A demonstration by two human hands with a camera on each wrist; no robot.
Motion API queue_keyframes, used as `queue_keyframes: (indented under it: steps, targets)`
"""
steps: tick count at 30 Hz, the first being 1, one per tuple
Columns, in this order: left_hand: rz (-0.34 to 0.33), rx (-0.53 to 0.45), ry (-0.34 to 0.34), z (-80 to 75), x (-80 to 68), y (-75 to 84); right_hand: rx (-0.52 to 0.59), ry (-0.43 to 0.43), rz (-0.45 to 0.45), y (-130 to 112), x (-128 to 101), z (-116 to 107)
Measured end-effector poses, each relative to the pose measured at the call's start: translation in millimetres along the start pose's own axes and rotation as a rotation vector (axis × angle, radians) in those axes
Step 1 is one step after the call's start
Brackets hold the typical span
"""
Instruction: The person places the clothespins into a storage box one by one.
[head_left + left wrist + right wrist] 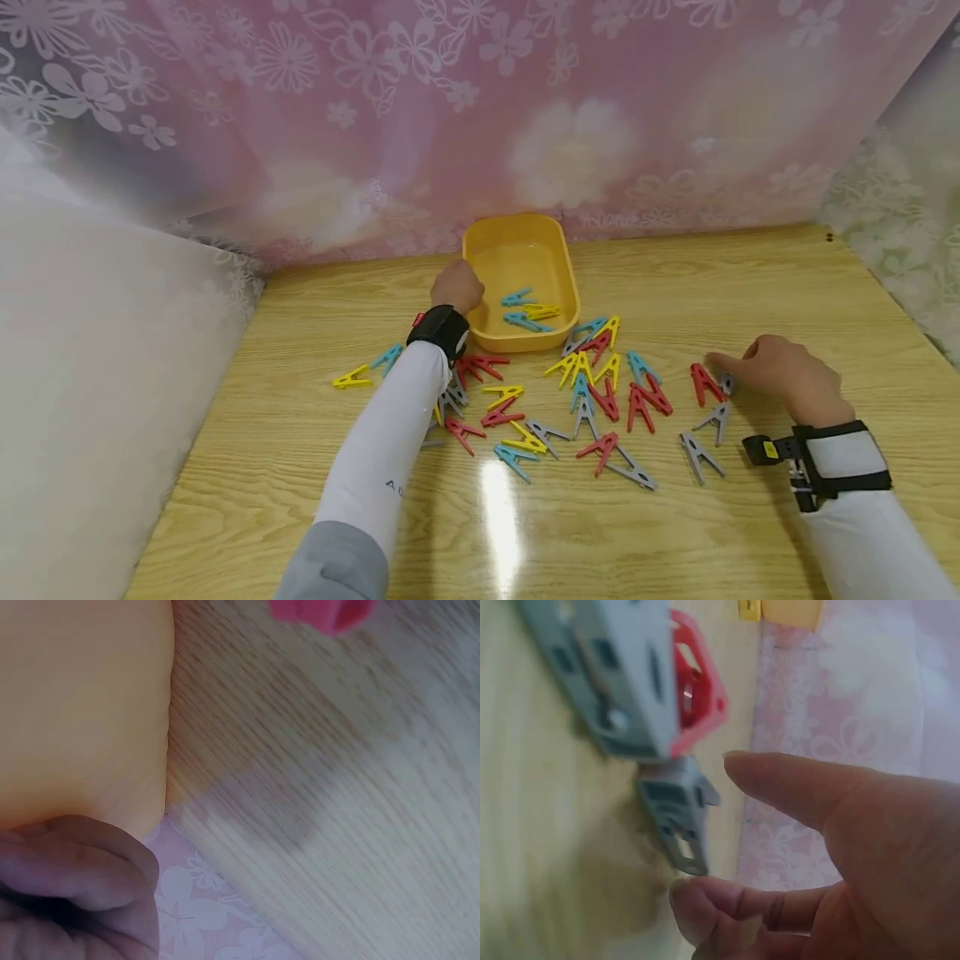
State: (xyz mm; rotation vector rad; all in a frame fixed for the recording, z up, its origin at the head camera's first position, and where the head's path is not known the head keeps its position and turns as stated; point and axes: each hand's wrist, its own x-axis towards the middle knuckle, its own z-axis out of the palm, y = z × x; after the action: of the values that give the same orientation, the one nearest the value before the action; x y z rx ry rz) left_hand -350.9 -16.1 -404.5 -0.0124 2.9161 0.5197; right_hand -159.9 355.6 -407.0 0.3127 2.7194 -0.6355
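Note:
A yellow plastic basin stands at the back of the table with a few blue and yellow clothespins inside. My left hand holds its left rim with curled fingers; in the left wrist view they sit against the basin's wall. On the right, my right hand hovers by a grey clothespin, thumb and fingers apart on either side of it. One fingertip is at the clothespin's end; whether it touches cannot be told. A red clothespin lies right beside, with another grey clothespin nearer the front.
Many red, yellow, blue and grey clothespins lie scattered over the wooden table, such as a red one in the middle and a yellow one at left. A pink flowered curtain hangs behind the basin.

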Motion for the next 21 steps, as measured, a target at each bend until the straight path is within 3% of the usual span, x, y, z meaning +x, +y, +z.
queue_keyframes:
  steps: [3,12,21]
  targets:
    - [-0.004,0.000,0.002,-1.9,-1.0,-1.6,0.009,0.010,-0.015,-2,0,4]
    - [0.007,-0.018,0.002,-3.8,-2.2,-2.2,0.008,0.156,-0.074,-10,10,7]
    - [0.000,-0.023,-0.002,-2.4,-3.2,0.3,0.024,0.351,-0.224,-58,21,5]
